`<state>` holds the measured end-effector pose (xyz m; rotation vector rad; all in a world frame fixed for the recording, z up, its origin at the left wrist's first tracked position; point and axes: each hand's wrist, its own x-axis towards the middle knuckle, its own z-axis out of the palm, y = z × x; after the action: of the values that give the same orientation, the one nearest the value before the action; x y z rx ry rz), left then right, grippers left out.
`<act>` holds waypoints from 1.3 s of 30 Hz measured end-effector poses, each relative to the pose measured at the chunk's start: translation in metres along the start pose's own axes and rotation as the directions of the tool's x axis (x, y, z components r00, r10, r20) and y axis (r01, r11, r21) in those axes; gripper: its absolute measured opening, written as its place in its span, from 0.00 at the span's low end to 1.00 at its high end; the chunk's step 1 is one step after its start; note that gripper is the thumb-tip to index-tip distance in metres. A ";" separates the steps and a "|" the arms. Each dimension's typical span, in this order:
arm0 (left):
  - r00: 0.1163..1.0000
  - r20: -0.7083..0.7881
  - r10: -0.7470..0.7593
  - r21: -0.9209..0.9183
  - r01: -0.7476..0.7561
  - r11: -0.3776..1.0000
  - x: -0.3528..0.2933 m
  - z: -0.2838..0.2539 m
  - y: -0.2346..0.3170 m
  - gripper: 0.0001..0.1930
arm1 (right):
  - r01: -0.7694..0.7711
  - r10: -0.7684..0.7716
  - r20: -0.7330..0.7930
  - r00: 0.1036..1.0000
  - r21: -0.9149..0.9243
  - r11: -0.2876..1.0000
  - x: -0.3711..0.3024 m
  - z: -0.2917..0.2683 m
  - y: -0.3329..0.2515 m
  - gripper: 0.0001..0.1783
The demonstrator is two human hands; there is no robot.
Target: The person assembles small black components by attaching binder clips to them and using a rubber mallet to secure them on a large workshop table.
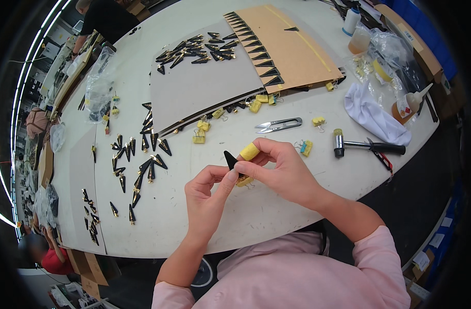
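Observation:
Near the table's front edge, my left hand (209, 189) and my right hand (284, 167) meet, thumbs almost touching. Between them they pinch a black pointed tab (229, 158), its tip sticking up past the thumbs; its lower part is mostly hidden by the fingers. Yellow tape (249, 152) wraps my right index finger. Just under the hands, a yellow-covered binder clip (244, 181) partly shows; whether it touches the tab I cannot tell. Left of my hands, several similar black tabs with gold-coloured metal ends (152, 170) lie scattered.
Beyond my hands lie thread snips (279, 125) and yellow-taped clips (199, 136). A hammer (366, 147), white cloth (372, 113) and glue bottle (404, 107) are at right. Behind, a grey board (204, 82) bears more tabs beside a tan board (292, 51) edged with tabs.

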<state>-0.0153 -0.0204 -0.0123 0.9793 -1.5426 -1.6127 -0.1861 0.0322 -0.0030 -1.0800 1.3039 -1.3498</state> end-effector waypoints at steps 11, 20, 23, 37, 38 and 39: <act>0.994 0.100 0.031 -0.020 -0.029 0.999 0.022 -0.002 0.022 0.06 | -0.027 0.022 0.063 0.998 0.079 0.996 0.027 -0.010 -0.005 0.10; 0.997 0.079 0.022 -0.030 -0.020 0.999 0.024 -0.002 0.016 0.06 | -0.053 0.044 0.060 0.997 0.147 0.988 0.019 -0.012 -0.004 0.11; 0.996 0.084 0.005 0.017 -0.007 1.000 0.022 -0.002 0.013 0.06 | 0.004 -0.004 0.047 0.999 0.020 1.000 0.017 -0.012 -0.009 0.10; 0.988 0.083 0.133 0.251 -0.150 0.956 0.019 0.003 0.000 0.04 | -0.004 0.001 -0.022 1.000 -0.148 0.989 0.019 -0.011 0.006 0.07; 0.988 0.083 0.130 0.254 -0.147 0.956 0.020 0.003 -0.002 0.04 | -0.006 0.003 -0.022 1.000 -0.144 0.990 0.020 -0.012 0.009 0.07; 0.991 0.091 0.098 0.205 -0.115 0.972 0.020 0.002 -0.004 0.04 | -0.013 0.013 -0.008 1.000 -0.099 0.995 0.021 -0.012 0.012 0.08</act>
<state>-0.0267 -0.0368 -0.0174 0.9333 -1.8185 -1.4519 -0.2013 0.0137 -0.0163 -1.1328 1.3936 -1.2919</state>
